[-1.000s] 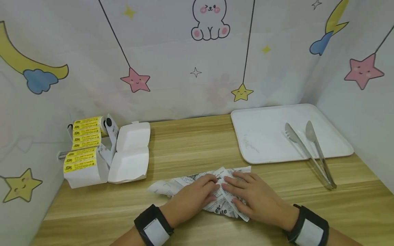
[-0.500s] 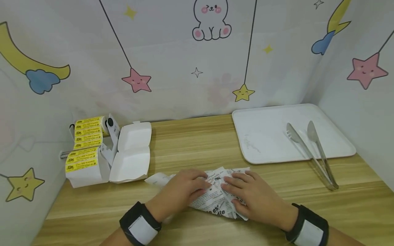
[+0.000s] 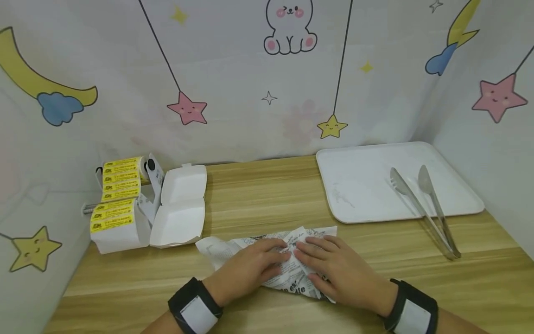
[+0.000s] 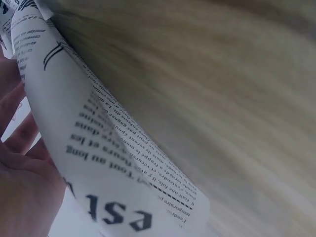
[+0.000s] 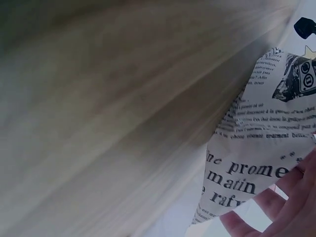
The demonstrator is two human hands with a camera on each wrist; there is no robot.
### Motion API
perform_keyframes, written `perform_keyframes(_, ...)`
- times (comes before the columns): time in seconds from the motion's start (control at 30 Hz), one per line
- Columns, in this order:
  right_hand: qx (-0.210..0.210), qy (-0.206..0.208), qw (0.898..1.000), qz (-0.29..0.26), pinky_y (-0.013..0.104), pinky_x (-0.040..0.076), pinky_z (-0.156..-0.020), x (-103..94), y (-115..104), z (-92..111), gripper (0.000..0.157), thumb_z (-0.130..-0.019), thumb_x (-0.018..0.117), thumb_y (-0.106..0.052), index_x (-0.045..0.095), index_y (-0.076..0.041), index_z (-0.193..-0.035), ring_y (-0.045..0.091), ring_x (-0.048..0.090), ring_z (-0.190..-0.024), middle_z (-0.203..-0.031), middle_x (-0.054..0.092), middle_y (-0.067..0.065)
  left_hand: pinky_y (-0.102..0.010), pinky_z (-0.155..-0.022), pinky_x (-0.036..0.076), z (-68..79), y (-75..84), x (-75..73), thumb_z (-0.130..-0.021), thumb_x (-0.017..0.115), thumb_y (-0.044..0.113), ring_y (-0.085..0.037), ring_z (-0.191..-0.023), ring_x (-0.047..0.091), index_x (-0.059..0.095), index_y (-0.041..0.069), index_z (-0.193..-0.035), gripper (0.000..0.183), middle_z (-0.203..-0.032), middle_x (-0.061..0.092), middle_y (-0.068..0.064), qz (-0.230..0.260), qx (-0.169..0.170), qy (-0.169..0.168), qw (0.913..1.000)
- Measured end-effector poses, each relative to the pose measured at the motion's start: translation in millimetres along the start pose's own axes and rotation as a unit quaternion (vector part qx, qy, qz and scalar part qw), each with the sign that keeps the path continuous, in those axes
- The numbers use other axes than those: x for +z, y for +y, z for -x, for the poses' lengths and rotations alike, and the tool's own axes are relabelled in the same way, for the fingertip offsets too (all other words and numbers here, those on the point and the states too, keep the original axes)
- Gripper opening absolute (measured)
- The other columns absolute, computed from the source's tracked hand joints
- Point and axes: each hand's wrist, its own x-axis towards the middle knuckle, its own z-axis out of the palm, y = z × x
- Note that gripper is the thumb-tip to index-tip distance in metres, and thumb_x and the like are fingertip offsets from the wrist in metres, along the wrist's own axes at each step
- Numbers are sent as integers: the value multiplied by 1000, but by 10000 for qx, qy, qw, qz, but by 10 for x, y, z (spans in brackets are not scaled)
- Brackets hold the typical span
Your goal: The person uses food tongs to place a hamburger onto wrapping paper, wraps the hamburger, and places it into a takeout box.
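A folded sheet of white paper with black newspaper-style print [image 3: 285, 280] lies on the wooden table in front of the person. My left hand [image 3: 252, 268] rests across its left half, fingers pointing right. From the other side my right hand [image 3: 344, 276] presses on the right half with its fingers spread. The fingertips of both hands nearly meet at a folded strip in the middle. Seen from the left wrist, the printed paper [image 4: 74, 123] curves up beside the fingers. In the right wrist view a slanted corner of the paper [image 5: 247, 148] hangs by the fingers. Whether anything is inside cannot be seen.
At the left stands a label dispenser [image 3: 121, 199] with a roll of yellow stickers. Beside it lies an opened white takeaway box [image 3: 179, 218]. A white tray [image 3: 363, 185] sits at the back right, with metal tongs [image 3: 429, 218] leaning over its front edge.
My left hand has slid left along the paper, then come slightly back toward the middle. My right hand has shifted a little left on the paper.
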Motion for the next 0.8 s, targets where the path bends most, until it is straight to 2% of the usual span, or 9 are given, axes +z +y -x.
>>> perform_keyframes(0.13,31,-35,9999,-105,47,38,-101,13,-1,-49,47,-92,56,-34,58,-13,-134,22,47,-126,-138,55,1,-30,-103,41,18,-21,23,-93,59,26,-16,-123,50,66,12,-124,35,-132,55,-4,27,43,31,10000)
perform_keyframes(0.33,201,-333,9991,-159,46,39,-101,-7,12,-96,46,-90,58,-35,62,-15,-131,22,50,-123,-135,58,1,-31,-103,41,34,-51,21,-95,56,30,-16,-124,49,63,11,-128,38,-135,52,-4,60,207,-2,9998)
perform_keyframes(0.4,286,-425,9986,-151,46,38,-101,-18,21,-98,46,-89,57,-36,62,-16,-130,21,50,-123,-134,58,0,-33,-102,41,31,-69,-33,-95,57,31,-16,-122,50,63,13,-127,37,-132,54,-4,-42,206,198,9996)
perform_keyframes(0.47,352,-461,9982,-128,47,38,-101,-29,24,-92,46,-88,58,-36,63,-17,-129,22,50,-122,-133,59,0,-38,-103,40,53,-104,-124,-94,58,32,-17,-120,51,65,15,-124,35,-129,57,-4,-338,20,562,9978)
perform_keyframes(0.53,374,-442,9983,-111,49,38,-100,-34,22,-89,46,-87,59,-36,64,-18,-128,22,51,-122,-132,60,0,-43,-101,41,120,-161,-242,-92,60,33,-21,-117,52,66,15,-121,35,-124,60,-6,-747,-556,1045,9902)
perform_keyframes(0.6,345,-407,9985,-85,50,38,-100,-31,14,-89,46,-86,59,-36,64,-18,-128,22,51,-121,-131,60,0,-48,-97,43,235,-232,-363,-91,59,38,-27,-114,55,66,10,-120,40,-121,62,-11,-1059,-1489,1286,9747)
perform_keyframes(0.7,268,-335,9991,-64,50,38,-99,-18,2,-99,47,-84,60,-35,64,-18,-128,21,52,-120,-130,61,0,-51,-89,47,459,-340,-523,-92,53,47,-36,-109,57,61,0,-122,57,-118,62,-20,-843,-2954,910,9473)
perform_keyframes(0.77,242,-304,9992,-44,50,38,-99,-6,0,-106,47,-84,61,-35,64,-18,-128,21,52,-120,-130,61,0,-51,-85,49,592,-400,-581,-92,49,54,-37,-104,59,59,-4,-123,67,-114,63,-23,-462,-3585,507,9310)
perform_keyframes(0.8,233,-290,9993,-35,50,38,-99,-2,0,-107,48,-83,61,-35,64,-18,-128,21,52,-120,-130,61,0,-51,-84,49,645,-420,-596,-92,48,56,-38,-103,60,58,-5,-123,69,-113,63,-24,-296,-3784,360,9245)
